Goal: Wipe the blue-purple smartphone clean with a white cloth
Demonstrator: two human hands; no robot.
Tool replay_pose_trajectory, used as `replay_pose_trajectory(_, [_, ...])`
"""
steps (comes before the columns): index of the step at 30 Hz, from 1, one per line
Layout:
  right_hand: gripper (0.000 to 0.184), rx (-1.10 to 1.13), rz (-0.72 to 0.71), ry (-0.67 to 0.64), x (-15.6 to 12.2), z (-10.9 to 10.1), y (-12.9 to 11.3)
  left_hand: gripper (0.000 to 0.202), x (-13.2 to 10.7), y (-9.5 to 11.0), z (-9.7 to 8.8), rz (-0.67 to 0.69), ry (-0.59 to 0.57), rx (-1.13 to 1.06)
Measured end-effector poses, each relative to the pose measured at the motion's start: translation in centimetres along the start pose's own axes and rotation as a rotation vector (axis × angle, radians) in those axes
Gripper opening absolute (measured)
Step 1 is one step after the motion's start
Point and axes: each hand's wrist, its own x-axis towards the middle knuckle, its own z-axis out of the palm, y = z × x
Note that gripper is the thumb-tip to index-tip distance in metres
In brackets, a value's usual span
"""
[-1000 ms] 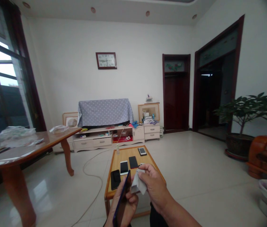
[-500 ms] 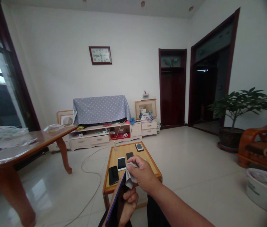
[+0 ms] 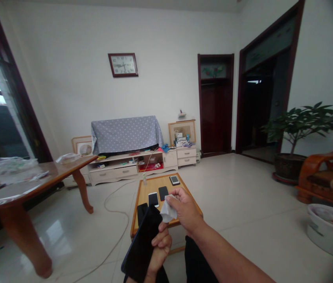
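Observation:
My left hand (image 3: 159, 251) grips a dark phone (image 3: 142, 243) by its lower edge, its black face tilted up and to the left. Just above it, my right hand (image 3: 185, 210) pinches a small white cloth (image 3: 168, 212) next to the phone's top corner. Both hands hover over the near end of a low wooden table (image 3: 151, 188). On that table lie a white phone (image 3: 153, 199), a black phone (image 3: 163, 193) and a further phone (image 3: 174, 180) at the far end.
A large brown table (image 3: 33, 182) with plastic wrap stands left. A cable (image 3: 116, 212) runs over the tiled floor. A TV cabinet (image 3: 131, 167) under a covered set lines the far wall. Right: a potted plant (image 3: 297, 129), a wooden chair (image 3: 328, 177), a white basin (image 3: 330, 232).
The phone in my left hand has turned from edge-on to showing its black face. The right hand with the cloth has lifted slightly off it. The view dipped a little.

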Motion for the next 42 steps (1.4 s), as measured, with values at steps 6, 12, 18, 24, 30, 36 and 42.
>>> replay_pose_trajectory(6, [0.024, -0.067, 0.048, -0.116, -0.8, 0.8, -1.4, 0.015, 0.5, -0.5, -0.8, -0.052, 0.025, 0.042])
replay_pose_trajectory(12, [0.025, -0.010, 0.159, -0.101, -0.7, 1.2, -0.3, 0.016, 0.4, -0.8, -1.2, -0.027, 0.028, 0.139])
replay_pose_trajectory(18, [0.026, 0.249, 0.324, -0.100, -0.2, 0.4, 0.9, 0.027, 0.8, -0.3, 1.2, 0.116, 0.273, 0.508])
replay_pose_trajectory(24, [0.029, 0.409, 0.451, -0.209, -1.6, -0.8, 2.2, 0.054, 0.3, 1.1, 3.0, 0.312, 0.330, 0.961])
replay_pose_trajectory(30, [0.031, 0.514, 0.457, -0.204, -1.5, -1.0, 2.3, 0.051, -0.1, 0.8, 3.0, 0.289, 0.259, 0.959])
replay_pose_trajectory(36, [0.029, 0.537, 0.504, -0.204, -0.9, -0.2, 2.1, 0.044, 0.0, 0.7, 3.2, 0.284, 0.298, 0.910])
replay_pose_trajectory(42, [0.025, 0.501, 0.577, -0.332, -5.2, 0.5, 3.3, 0.033, 0.3, 0.6, 3.0, 0.257, 0.418, 0.633])
